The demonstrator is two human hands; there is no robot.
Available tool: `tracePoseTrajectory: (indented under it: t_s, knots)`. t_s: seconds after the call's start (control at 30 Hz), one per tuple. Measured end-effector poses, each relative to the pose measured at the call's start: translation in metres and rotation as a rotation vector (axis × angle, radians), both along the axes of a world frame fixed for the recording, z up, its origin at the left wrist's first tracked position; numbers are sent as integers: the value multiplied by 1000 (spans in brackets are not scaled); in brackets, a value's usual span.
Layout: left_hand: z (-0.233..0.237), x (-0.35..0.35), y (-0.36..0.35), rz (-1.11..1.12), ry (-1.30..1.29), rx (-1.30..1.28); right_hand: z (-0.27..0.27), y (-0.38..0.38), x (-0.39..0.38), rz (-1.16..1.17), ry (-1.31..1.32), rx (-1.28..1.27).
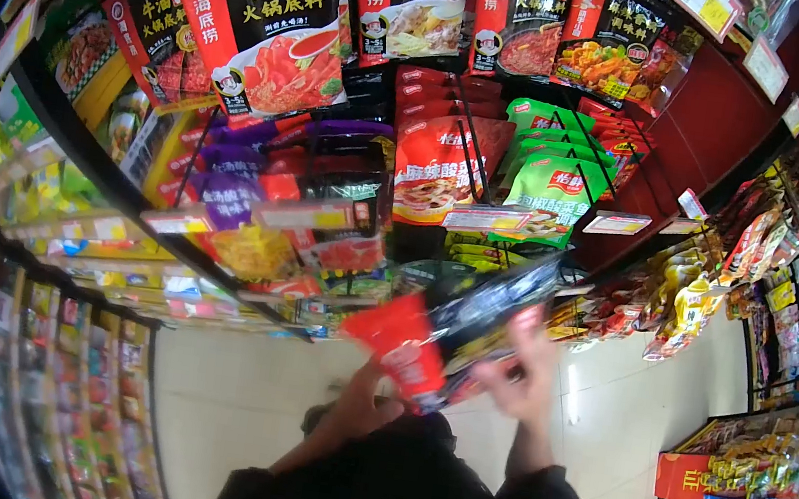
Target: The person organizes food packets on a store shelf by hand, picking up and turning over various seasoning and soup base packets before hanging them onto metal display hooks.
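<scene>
In front of the shelf I hold a red and black seasoning packet (406, 351), tilted and smeared by motion. My left hand (367, 405) is closed at its lower left edge, with the fingers partly hidden behind it. On its right side, my right hand (523, 372) grips the packet with bent fingers. Just above it hang red pickled-fish seasoning packets (438, 169) and green ones (553, 194) of the same kind. Large black and red hotpot base packets (282, 32) line the upper row.
Price tags on rails (486, 218) stick out from the curved shelf. Purple packets (232, 177) hang on the left. Hanging snack bags (694, 309) stand out at the right. Below is the pale tiled floor (238, 400), with stocked racks (50, 375) at the left.
</scene>
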State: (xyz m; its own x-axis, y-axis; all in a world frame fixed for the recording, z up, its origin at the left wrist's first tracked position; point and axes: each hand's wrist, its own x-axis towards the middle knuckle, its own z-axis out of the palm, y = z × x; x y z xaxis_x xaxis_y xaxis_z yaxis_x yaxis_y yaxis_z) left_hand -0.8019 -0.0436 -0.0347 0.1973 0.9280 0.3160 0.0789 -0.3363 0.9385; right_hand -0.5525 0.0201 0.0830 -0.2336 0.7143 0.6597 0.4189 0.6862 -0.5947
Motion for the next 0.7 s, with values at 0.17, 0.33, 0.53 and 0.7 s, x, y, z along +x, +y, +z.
tracePoseTrajectory:
  t_s: [0.17,0.33,0.53,0.7]
  knots:
    - [29,6,17,-171,-5,0,102,61,21,-142,254,43]
    - [-12,16,-2,-246,-3,-114,161,98,18,-96,310,121]
    - [-26,17,-20,-326,70,-254,184,120,16,-37,353,121]
    - [-31,14,-18,-334,134,-220,189,119,14,6,398,60]
